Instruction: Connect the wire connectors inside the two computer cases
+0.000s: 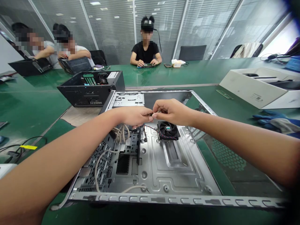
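Note:
Both my hands meet above an open metal computer case. My left hand is closed, its fingertips pinching a small dark piece that looks like a cable end. My right hand pinches at the same spot, thumb and forefinger together; what it grips is mostly hidden between the fingers. Below my right hand a black fan with a thin dark cable lies on the case floor. Coiled beige cables hang beside a black bracket below my left hand. Another beige cable curves along the perforated left wall.
A second black case stands behind on the left, near brown cardboard. At right are a white box and blue gloves. Black cables lie at left. Three people sit across the green table.

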`<state>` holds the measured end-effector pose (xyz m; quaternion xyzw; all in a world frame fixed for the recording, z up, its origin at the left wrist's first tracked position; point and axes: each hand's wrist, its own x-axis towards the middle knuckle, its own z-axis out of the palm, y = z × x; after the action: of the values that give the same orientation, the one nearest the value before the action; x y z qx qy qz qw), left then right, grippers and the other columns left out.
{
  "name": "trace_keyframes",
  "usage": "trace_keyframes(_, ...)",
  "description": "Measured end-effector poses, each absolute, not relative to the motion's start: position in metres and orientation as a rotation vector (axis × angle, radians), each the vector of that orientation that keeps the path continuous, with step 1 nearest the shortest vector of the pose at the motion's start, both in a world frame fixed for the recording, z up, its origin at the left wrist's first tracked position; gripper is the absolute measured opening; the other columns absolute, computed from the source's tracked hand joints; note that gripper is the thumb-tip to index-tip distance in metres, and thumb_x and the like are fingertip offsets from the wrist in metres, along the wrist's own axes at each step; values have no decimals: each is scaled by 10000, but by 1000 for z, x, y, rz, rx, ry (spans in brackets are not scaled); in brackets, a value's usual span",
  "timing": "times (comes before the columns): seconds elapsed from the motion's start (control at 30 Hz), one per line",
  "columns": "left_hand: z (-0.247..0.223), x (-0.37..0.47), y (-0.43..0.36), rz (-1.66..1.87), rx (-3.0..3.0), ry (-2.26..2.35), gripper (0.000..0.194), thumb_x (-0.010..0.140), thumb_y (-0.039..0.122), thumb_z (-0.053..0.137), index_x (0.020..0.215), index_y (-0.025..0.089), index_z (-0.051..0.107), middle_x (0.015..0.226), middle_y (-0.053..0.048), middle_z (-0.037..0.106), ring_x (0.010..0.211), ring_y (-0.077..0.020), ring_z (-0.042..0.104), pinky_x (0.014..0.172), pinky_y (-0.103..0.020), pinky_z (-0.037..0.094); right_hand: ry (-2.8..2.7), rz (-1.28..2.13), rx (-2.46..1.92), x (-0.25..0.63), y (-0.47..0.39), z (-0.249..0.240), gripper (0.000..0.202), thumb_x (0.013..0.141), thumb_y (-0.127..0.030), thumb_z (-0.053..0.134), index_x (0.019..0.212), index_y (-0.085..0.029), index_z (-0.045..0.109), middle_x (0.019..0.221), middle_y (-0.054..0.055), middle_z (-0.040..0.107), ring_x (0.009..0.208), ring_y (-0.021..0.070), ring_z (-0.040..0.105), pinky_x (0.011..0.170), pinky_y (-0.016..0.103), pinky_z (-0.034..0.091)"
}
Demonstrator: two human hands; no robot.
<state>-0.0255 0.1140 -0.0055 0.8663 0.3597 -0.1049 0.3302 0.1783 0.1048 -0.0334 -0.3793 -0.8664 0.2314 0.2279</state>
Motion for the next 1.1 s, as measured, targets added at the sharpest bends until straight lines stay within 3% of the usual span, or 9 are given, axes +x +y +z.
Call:
trace_keyframes(0.23, -4, -25, 111, -172, 2202, 1001, 353, 957, 449, 386, 1145, 161, 467, 838, -43, 662, 552, -114, 594, 588, -247, 452, -2349, 626, -1023, 180, 108, -35, 181, 826, -360, 624, 832, -203, 534, 626, -50, 512, 594, 113, 413, 587, 282, 293)
trace_keyframes(0.33, -3, -24, 111, -109, 2284, 1019, 295, 944, 398, 422, 1103, 167, 512, 874, -43, 694, 528, -95, 598, 589, -239, 445, -2342, 642, -1028, 179, 108, -35, 181, 835, -366, 611, 818, -208, 525, 632, -46, 518, 597, 116, 417, 580, 283, 288)
trace_keyframes(0.47, 0, -21, 110, -85, 2424, 1035, 240, 922, 320, 432, 868, 154, 597, 734, -21, 684, 522, -101, 607, 612, -247, 439, -2341, 650, -1048, 178, 106, -35, 164, 843, -352, 593, 811, -210, 518, 648, -34, 552, 608, 123, 452, 581, 288, 293)
trace_keyframes(0.6, 3, -20, 109, -85, 2519, 1052, 268, 912, 287, 419, 768, 158, 604, 632, -2, 653, 503, -103, 587, 593, -242, 421, -2309, 747, -1086, 177, 106, -34, 164, 857, -352, 568, 800, -215, 497, 669, -19, 620, 571, 119, 478, 566, 285, 309)
trace_keyframes(0.9, 2, -16, 111, -108, 2797, 1112, 340, 931, 330, 387, 793, 157, 646, 624, -29, 602, 562, -132, 509, 623, -277, 339, -2271, 923, -1097, 177, 105, -30, 142, 890, -314, 526, 810, -225, 450, 647, -27, 653, 465, 108, 509, 530, 280, 360)
trace_keyframes(1.1, 3, -17, 111, -139, 2790, 1068, 384, 974, 373, 307, 834, 172, 603, 621, -19, 545, 586, -143, 468, 620, -281, 311, -2280, 780, -1078, 179, 105, -32, 160, 872, -352, 548, 820, -220, 475, 692, -7, 635, 588, 132, 510, 582, 289, 351)
